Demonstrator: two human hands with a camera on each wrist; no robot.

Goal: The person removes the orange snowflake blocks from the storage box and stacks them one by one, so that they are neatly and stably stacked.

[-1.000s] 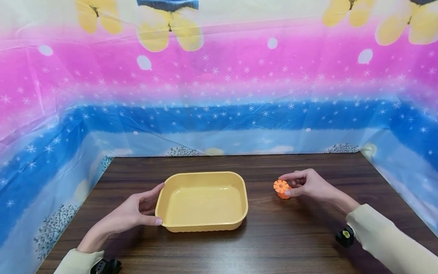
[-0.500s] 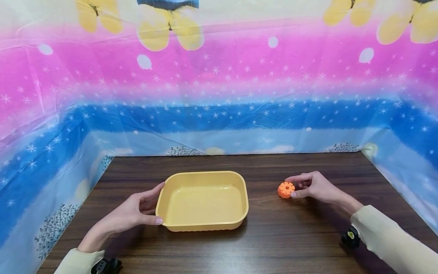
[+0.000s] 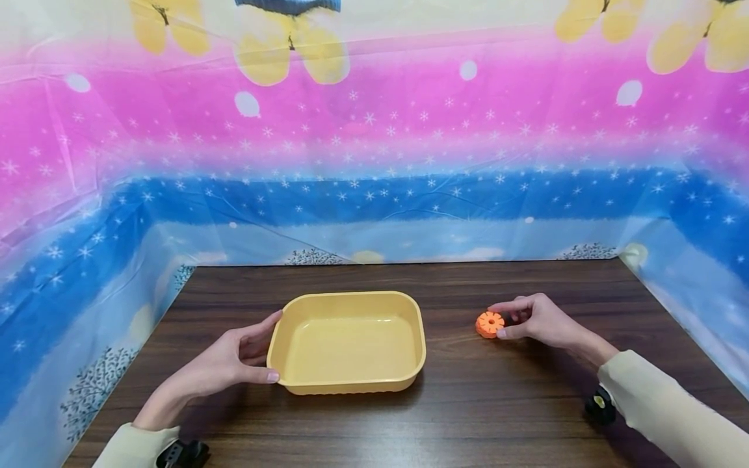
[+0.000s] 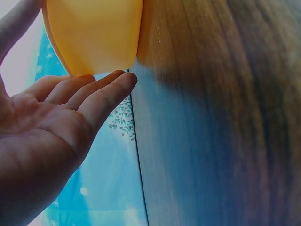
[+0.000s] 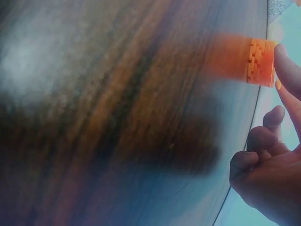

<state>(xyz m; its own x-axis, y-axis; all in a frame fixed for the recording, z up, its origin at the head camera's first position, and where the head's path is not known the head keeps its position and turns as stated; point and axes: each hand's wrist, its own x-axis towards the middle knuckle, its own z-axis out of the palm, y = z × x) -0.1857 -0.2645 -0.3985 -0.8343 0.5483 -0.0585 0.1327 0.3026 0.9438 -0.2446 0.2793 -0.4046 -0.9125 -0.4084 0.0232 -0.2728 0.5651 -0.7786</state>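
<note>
A shallow yellow plastic tub stands on the table with nothing in it. At its left end lies my left hand, thumb by the near corner and fingers along the end wall. The left wrist view shows those fingers extended against the tub. To the right of the tub is a short stack of orange notched discs, like snowflake building pieces. My right hand pinches the top of it between thumb and index finger. Seen from the right wrist, the stack rests upright on the tabletop, its layers close together.
Dark wood-grain table lies under everything. A patterned pink and blue cloth hangs at the back and both sides. Black wrist cameras sit at both cuffs.
The upper orange disc was offset over the lower ones; it now lines up with the stack. My right hand shifted slightly right, then stayed. The left hand and tub have hardly moved.
</note>
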